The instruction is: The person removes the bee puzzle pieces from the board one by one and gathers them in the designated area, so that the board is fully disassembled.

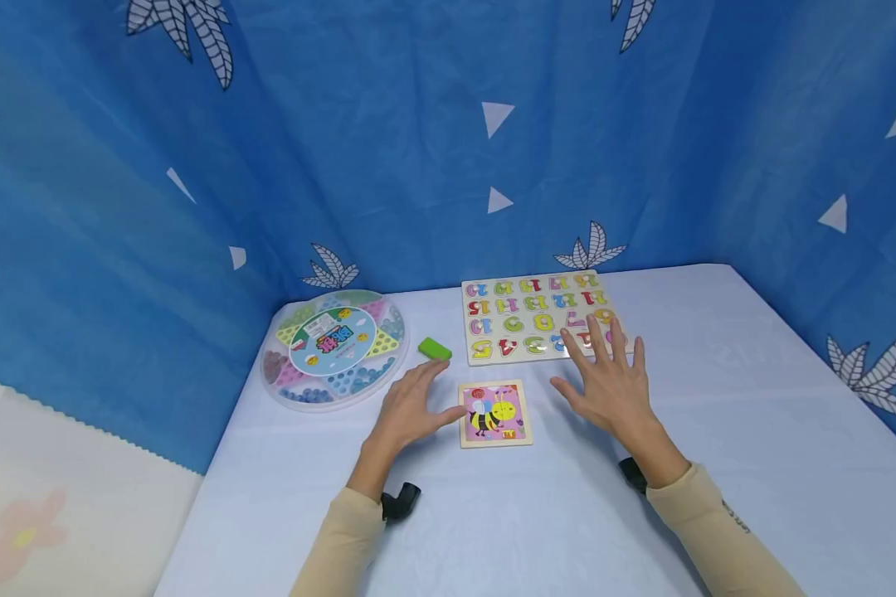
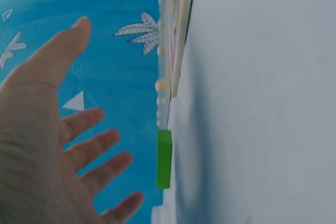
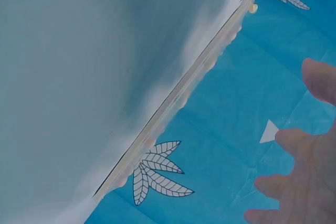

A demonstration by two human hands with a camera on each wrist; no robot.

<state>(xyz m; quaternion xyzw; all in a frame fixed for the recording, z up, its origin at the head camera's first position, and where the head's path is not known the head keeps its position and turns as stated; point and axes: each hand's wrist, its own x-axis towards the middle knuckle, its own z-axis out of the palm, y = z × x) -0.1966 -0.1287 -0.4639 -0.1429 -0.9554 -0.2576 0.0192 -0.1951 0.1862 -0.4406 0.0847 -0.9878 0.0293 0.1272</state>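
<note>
Between the two hands, a small square bee puzzle point(image 1: 495, 414) lies on the white table. My left hand point(image 1: 411, 408) hovers at its left side, fingers extended and thumb toward the puzzle's left edge; nothing is in it. In the left wrist view the left hand point(image 2: 58, 124) shows its fingers spread apart. To the right, my right hand point(image 1: 608, 381) is held with fingers spread, its fingertips overlapping the near right corner of a wooden number board point(image 1: 493, 332) in the head view. The right wrist view shows the right hand point(image 3: 307, 166) holding nothing.
A green block point(image 1: 435, 349) lies just beyond the left fingertips. A round clear-lidded game box point(image 1: 333, 350) with coloured beads or balls sits at the table's left. Blue printed cloth point(image 1: 418, 149) hangs behind the white tabletop point(image 1: 538, 531) and along its sides.
</note>
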